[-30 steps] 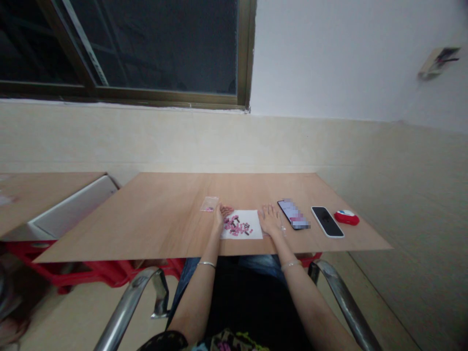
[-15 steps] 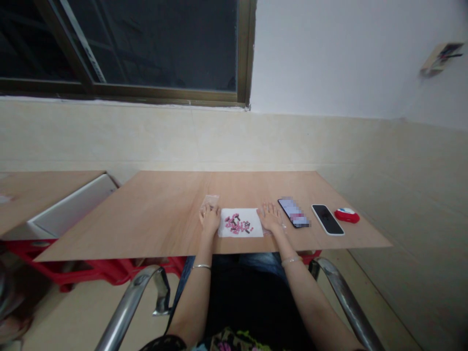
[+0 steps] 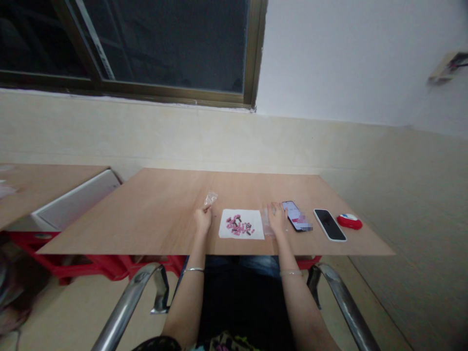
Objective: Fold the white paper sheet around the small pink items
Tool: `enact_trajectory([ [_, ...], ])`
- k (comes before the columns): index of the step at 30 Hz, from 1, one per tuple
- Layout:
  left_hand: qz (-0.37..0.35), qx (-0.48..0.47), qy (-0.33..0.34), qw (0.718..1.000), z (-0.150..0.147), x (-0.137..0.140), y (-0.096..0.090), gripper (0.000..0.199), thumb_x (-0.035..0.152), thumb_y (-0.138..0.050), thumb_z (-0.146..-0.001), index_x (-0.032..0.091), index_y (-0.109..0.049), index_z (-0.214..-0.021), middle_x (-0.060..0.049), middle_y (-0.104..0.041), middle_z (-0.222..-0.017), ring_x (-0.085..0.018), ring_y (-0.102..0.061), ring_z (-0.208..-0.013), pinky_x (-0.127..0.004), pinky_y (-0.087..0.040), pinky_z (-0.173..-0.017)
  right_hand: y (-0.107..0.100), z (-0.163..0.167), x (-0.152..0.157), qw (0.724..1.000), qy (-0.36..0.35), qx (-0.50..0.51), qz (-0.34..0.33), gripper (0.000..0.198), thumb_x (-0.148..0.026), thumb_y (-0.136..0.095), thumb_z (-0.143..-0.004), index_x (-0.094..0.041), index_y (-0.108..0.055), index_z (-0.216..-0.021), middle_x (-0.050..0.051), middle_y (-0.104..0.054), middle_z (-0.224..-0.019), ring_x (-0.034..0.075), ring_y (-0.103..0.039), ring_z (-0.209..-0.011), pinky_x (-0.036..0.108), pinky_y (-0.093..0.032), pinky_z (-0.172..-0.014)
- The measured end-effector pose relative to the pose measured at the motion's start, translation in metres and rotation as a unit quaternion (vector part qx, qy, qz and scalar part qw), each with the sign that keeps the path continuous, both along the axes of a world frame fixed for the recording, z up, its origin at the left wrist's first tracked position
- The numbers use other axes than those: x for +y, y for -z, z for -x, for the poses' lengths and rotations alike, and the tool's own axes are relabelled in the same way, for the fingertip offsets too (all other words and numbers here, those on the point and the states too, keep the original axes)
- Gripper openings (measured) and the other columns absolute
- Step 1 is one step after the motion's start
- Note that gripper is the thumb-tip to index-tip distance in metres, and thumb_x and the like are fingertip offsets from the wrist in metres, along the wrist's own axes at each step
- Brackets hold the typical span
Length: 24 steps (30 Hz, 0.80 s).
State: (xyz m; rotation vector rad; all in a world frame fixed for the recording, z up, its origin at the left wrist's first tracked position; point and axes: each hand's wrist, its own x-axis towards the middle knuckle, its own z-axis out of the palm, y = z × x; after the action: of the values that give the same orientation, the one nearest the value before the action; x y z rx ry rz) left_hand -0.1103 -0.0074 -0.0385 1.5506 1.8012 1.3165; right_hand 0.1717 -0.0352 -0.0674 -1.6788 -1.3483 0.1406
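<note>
On the left of the sheet of paper [image 3: 242, 224], the left hand [image 3: 202, 220] is now closed in a pinch on a small clear bag [image 3: 211, 197] and has it lifted off the table [image 3: 153, 214] — half a second ago that bag lay flat just beyond the fingers, and a second ago this hand was spread over the near-left corner of the paper. The bag now stands tilted up from the fingertips, with what looks like a little pink inside, though it is too small to be sure. In the middle, the heap of small pink and dark pieces [image 3: 238, 225] lies on the white sheet untouched, with both hands off it. To its right, the right hand [image 3: 277, 218] has gone from lying flat and open beside the paper to curling its fingers down on a second clear bag [image 3: 268, 226] that rests on the table; whether it truly grips that bag I cannot tell. Further right lie a lit phone [image 3: 295, 216], a dark phone [image 3: 329, 224] and a red and white object [image 3: 349, 222] — all unmoved. So the hands have turned from the pieces to the bags.
</note>
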Motion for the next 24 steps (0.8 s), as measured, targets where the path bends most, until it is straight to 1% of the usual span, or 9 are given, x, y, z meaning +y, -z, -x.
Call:
enact_trajectory([
  [3,-0.037,-0.111,0.048,0.992,0.000,0.000,-0.015,0.037,0.030,-0.054,-0.077,0.008,-0.065,-0.104,-0.013,-0.068,-0.101,-0.025,-0.063,-0.093,-0.036,-0.048,-0.081,-0.022,0.022,-0.006,0.987,-0.023,0.152,-0.034,0.050,-0.047,-0.047,-0.081,-0.009,-0.057,-0.112,0.018,-0.057,-0.119,0.025,-0.047,-0.116,0.044,-0.025,-0.103],
  [5,-0.063,-0.181,0.124,0.974,-0.004,-0.004,-0.032,0.037,0.033,-0.060,-0.074,0.009,-0.067,-0.100,-0.012,-0.067,-0.103,-0.023,-0.062,-0.098,-0.036,-0.045,-0.089,-0.039,0.045,-0.012,0.957,-0.079,0.278,-0.028,0.059,-0.048,-0.054,-0.077,-0.011,-0.049,-0.122,0.017,-0.051,-0.127,0.023,-0.049,-0.115,0.039,-0.035,-0.099],
  [7,-0.061,-0.189,0.208,0.958,-0.012,-0.010,-0.050,0.036,0.034,-0.064,-0.071,0.012,-0.068,-0.099,-0.011,-0.067,-0.104,-0.023,-0.061,-0.099,-0.036,-0.043,-0.093,-0.055,0.068,-0.018,0.917,-0.156,0.366,0.006,0.072,-0.047,-0.063,-0.071,-0.016,-0.038,-0.131,0.014,-0.046,-0.133,0.021,-0.051,-0.114,0.036,-0.040,-0.095],
  [9,-0.035,-0.178,0.280,0.943,-0.020,-0.018,-0.066,0.034,0.033,-0.067,-0.069,0.013,-0.069,-0.096,-0.011,-0.067,-0.103,-0.023,-0.061,-0.099,-0.035,-0.044,-0.093,-0.066,0.087,-0.023,0.881,-0.201,0.427,0.033,0.077,-0.045,-0.066,-0.069,-0.020,-0.032,-0.134,0.013,-0.047,-0.132,0.021,-0.054,-0.110,0.036,-0.046,-0.089],
  [12,0.014,-0.158,0.360,0.920,-0.031,-0.027,-0.079,0.032,0.033,-0.067,-0.069,0.012,-0.070,-0.094,-0.011,-0.068,-0.100,-0.024,-0.063,-0.096,-0.035,-0.046,-0.089,-0.072,0.101,-0.027,0.828,-0.237,0.507,0.032,0.073,-0.043,-0.065,-0.071,-0.021,-0.032,-0.132,0.012,-0.056,-0.122,0.021,-0.062,-0.097,0.034,-0.053,-0.076],
  [16,0.032,-0.144,0.375,0.915,-0.035,-0.028,-0.078,0.032,0.032,-0.067,-0.068,0.012,-0.070,-0.093,-0.010,-0.069,-0.100,-0.023,-0.063,-0.094,-0.035,-0.047,-0.088,-0.069,0.102,-0.025,0.794,-0.244,0.556,0.026,0.048,-0.039,-0.064,-0.073,-0.015,-0.050,-0.113,0.011,-0.064,-0.105,0.020,-0.067,-0.079,0.030,-0.055,-0.063],
  [20,0.056,-0.116,0.387,0.913,-0.034,-0.022,-0.063,0.026,0.028,-0.063,-0.070,0.013,-0.070,-0.090,-0.009,-0.070,-0.096,-0.021,-0.064,-0.089,-0.034,-0.047,-0.086,-0.059,0.110,-0.020,0.774,-0.246,0.581,0.056,0.049,-0.034,-0.069,-0.069,-0.018,-0.050,-0.112,0.008,-0.066,-0.098,0.017,-0.066,-0.071,0.027,-0.055,-0.058],
  [22,0.054,-0.109,0.368,0.922,-0.033,-0.017,-0.053,0.022,0.026,-0.060,-0.071,0.012,-0.070,-0.085,-0.009,-0.071,-0.091,-0.020,-0.064,-0.084,-0.033,-0.048,-0.083,-0.050,0.117,-0.017,0.776,-0.243,0.579,0.064,0.047,-0.031,-0.069,-0.068,-0.019,-0.051,-0.110,0.006,-0.067,-0.092,0.015,-0.065,-0.068,0.025,-0.054,-0.057],
  [24,0.030,-0.109,0.309,0.944,-0.030,-0.011,-0.045,0.021,0.024,-0.057,-0.072,0.011,-0.069,-0.084,-0.010,-0.070,-0.090,-0.019,-0.064,-0.083,-0.032,-0.049,-0.080,-0.038,0.122,-0.012,0.794,-0.229,0.560,0.057,0.040,-0.030,-0.066,-0.070,-0.018,-0.054,-0.106,0.004,-0.066,-0.087,0.014,-0.064,-0.067,0.025,-0.053,-0.058],
])
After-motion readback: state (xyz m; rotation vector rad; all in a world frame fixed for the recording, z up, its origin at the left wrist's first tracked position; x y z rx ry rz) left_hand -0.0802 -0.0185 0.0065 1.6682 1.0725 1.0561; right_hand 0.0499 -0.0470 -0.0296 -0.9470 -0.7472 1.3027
